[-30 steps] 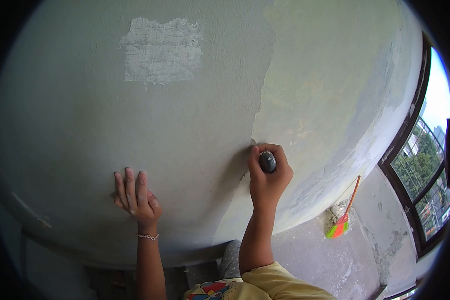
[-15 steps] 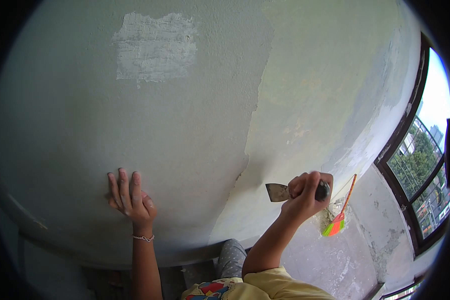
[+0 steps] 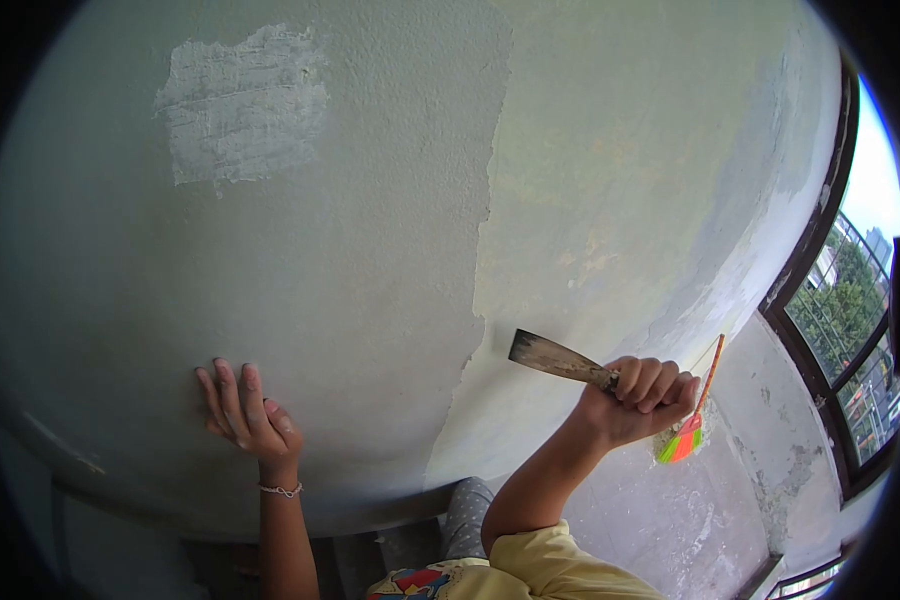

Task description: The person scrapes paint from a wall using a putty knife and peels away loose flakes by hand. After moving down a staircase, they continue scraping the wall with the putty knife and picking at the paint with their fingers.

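Observation:
My left hand (image 3: 245, 415) rests on the grey wall (image 3: 370, 270) at the lower left, its fingers spread and dusty at the tips. To the right, my right hand (image 3: 642, 400) is wrapped round the handle of a putty knife (image 3: 560, 358). Its worn blade points left, near the ragged edge where the grey coat meets the pale green layer (image 3: 600, 200). Whether the blade touches the wall, I cannot tell. A rough whitish patch (image 3: 245, 105) shows on the wall at the upper left.
A small broom (image 3: 682, 440) with orange and green bristles leans behind my right hand, above the dusty floor (image 3: 650, 530). A dark-framed window (image 3: 840, 300) is at the far right. My knee (image 3: 467, 520) shows at the bottom.
My right hand has turned the putty knife, showing more of its blade, and moved slightly right and down. The view has shifted, with the whitish patch now farther left. My left hand stays on the wall.

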The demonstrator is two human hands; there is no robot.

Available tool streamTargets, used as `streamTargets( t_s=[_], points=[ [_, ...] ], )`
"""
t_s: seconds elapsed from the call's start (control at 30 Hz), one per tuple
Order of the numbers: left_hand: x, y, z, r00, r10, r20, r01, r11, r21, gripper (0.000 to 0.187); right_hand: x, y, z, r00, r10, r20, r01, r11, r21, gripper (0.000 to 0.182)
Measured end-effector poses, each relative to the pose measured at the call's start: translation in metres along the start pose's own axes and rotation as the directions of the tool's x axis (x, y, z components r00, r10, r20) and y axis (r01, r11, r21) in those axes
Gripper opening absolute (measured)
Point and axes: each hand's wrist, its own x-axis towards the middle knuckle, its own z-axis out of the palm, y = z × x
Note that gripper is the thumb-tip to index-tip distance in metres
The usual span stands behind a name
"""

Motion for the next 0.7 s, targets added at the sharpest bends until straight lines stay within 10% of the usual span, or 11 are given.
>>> streamTargets(
  t_s=[0.07,0.2,0.4,0.57,0.7],
  points=[
    [0.003,0.002,0.0,1.0,0.012,-0.008,-0.012,1.0,0.005,0.046,0.007,-0.019,0.003,0.998,-0.046,-0.04,0.053,0.982,0.183,0.044],
    [0.004,0.002,0.0,0.999,0.031,-0.016,-0.031,0.999,0.01,0.046,-0.004,0.017,0.002,0.999,-0.05,-0.016,0.049,0.996,-0.074,0.04],
    [0.006,0.001,0.003,0.998,0.033,-0.057,-0.033,0.999,0.001,0.045,0.008,-0.011,-0.002,0.999,-0.015,0.033,0.007,0.974,0.225,0.043],
    [0.007,0.002,0.003,0.998,0.03,-0.055,-0.03,1.0,0.008,0.046,-0.003,0.025,-0.005,0.998,-0.049,-0.048,0.043,0.992,-0.116,0.038],
    [0.006,0.003,0.002,0.998,0.05,-0.034,-0.049,0.998,0.03,0.047,0.006,0.022,-0.007,0.992,0.031,-0.126,-0.027,0.999,0.03,0.038]
  ],
)
